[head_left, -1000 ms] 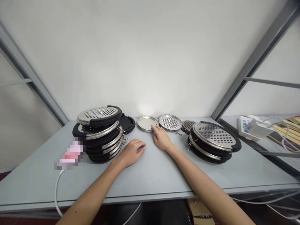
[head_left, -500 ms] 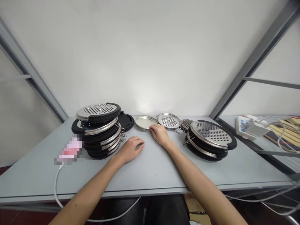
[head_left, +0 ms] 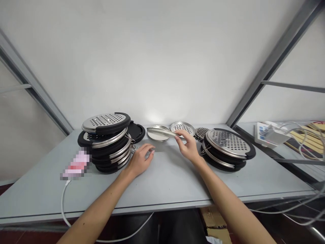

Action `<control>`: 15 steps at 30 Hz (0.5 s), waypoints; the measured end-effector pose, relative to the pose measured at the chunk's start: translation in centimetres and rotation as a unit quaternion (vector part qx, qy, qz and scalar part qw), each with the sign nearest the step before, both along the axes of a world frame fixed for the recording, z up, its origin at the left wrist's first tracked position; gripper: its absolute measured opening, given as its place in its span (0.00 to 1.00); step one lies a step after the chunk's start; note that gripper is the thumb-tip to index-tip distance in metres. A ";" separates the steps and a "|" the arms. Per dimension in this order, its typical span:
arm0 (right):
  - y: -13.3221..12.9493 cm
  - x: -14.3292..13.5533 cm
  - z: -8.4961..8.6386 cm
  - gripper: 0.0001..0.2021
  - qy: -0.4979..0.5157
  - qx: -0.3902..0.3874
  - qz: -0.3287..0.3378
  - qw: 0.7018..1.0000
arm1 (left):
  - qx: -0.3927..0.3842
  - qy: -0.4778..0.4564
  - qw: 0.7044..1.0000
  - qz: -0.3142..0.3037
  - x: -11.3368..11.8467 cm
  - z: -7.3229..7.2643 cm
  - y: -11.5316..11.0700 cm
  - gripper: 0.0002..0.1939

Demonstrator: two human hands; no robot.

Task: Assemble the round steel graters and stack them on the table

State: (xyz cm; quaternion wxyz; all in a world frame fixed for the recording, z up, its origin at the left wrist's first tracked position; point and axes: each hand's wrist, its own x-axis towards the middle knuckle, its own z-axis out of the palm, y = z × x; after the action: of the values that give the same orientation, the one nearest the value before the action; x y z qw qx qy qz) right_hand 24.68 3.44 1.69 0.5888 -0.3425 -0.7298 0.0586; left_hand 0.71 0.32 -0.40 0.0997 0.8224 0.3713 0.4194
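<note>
My right hand [head_left: 187, 146] pinches the right edge of a thin metal disc [head_left: 162, 131], lifted off the table and seen nearly edge-on. Behind and below it lies another plain round metal disc [head_left: 157, 137]. My left hand [head_left: 142, 158] is over the table with fingers apart and nothing in it, just right of a tall stack of black-rimmed round graters [head_left: 108, 149]. A metal grater disc [head_left: 182, 127] lies beyond my right hand, with a smaller perforated disc [head_left: 201, 133] beside it.
A black round holder [head_left: 136, 132] lies behind the left stack. A shorter grater stack [head_left: 228, 149] stands on the right. A blurred pink item [head_left: 77, 164] with a white cable is at left. A power strip [head_left: 269, 135] sits beyond the right frame post.
My right hand has moved right and lifted a metal disc off the one beneath, tilting it. My left hand has shifted only slightly, its fingers a little more spread.
</note>
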 end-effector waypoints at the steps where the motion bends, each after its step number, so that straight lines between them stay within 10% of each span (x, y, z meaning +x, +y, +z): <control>1: -0.4 0.4 0.0 0.07 0.007 0.003 -0.003 1.000 | 0.012 -0.012 1.000 0.008 0.0 0.1 0.0 0.09; 15: -2.8 1.5 -1.8 0.08 -0.074 -0.034 0.067 0.994 | 0.017 -0.005 1.000 0.022 -0.1 0.5 -0.2 0.15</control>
State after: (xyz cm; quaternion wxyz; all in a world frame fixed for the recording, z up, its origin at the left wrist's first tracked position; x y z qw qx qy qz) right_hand 26.15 0.63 -0.12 0.5159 -0.3161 -0.7903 0.0968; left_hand 0.58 0.11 0.07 0.0789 0.8135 0.3813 0.4321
